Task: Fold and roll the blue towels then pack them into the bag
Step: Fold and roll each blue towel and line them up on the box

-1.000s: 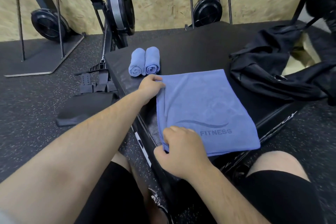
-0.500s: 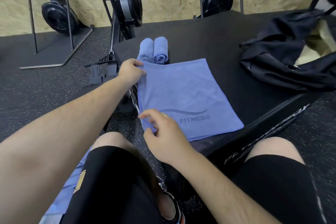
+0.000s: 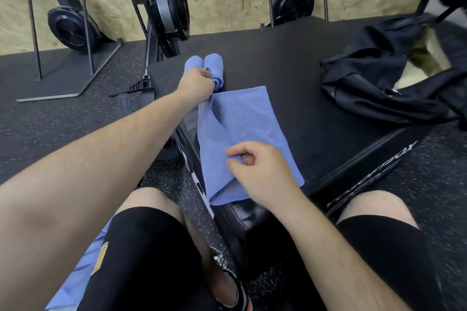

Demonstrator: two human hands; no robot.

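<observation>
The blue towel (image 3: 250, 118) lies on the near left part of the black padded box (image 3: 290, 53), with its left side lifted and doubled toward the right. The left hand (image 3: 195, 83) grips its far left corner in curled fingers, and the right hand (image 3: 255, 171) pinches the raised fold at the near end between thumb and fingers. Just beyond the left hand two rolled towels (image 3: 214, 62) lie side by side, touching — the black bag (image 3: 374, 83) slumps on the far right of the box, well apart from the towel.
</observation>
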